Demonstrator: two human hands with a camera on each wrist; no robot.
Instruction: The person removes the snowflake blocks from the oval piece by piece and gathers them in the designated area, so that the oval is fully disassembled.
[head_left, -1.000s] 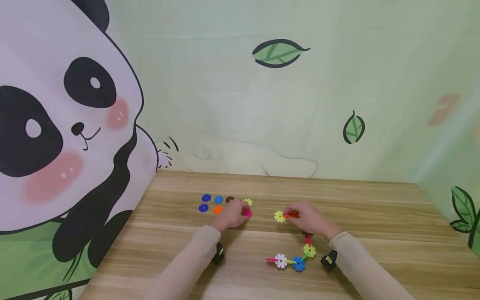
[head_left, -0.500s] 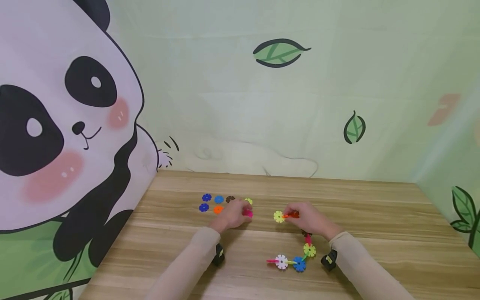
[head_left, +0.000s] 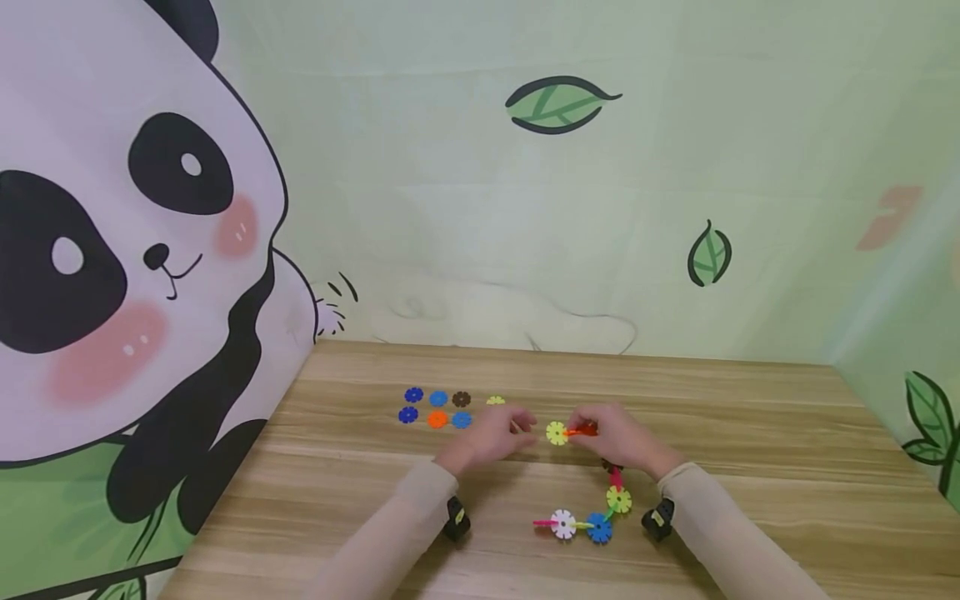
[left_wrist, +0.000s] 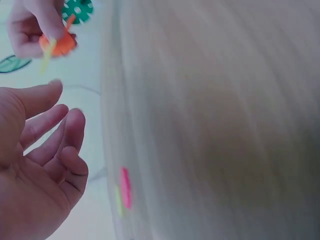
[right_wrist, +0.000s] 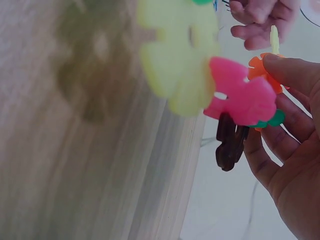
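Note:
My right hand [head_left: 618, 435] pinches an orange notched disc [left_wrist: 62, 46] in a chain of interlocking snowflake discs. A yellow disc [head_left: 557, 433] sticks out from it to the left. From that hand the chain curves down through a brown disc [right_wrist: 230, 145], a pink disc [right_wrist: 245, 92], a yellow disc [head_left: 618, 500], a blue disc [head_left: 599, 528] and a white disc [head_left: 562, 524]. My left hand [head_left: 495, 435] is held apart from the yellow end, fingers loosely bent, holding nothing. In the left wrist view a loose pink disc [left_wrist: 126, 187] lies on the table beside a yellow-green one [left_wrist: 119, 201].
Loose discs lie in rows on the wooden table [head_left: 337, 500] left of my hands: dark blue [head_left: 413, 395], light blue [head_left: 438, 398], brown [head_left: 461, 399], orange [head_left: 437, 419] and others. A panda-printed wall cloth [head_left: 420, 167] rises behind the table's far edge.
My left hand has left the pink disc and moved right, toward the chain's yellow end; a light blue disc is now uncovered. The right hand has stayed in place.

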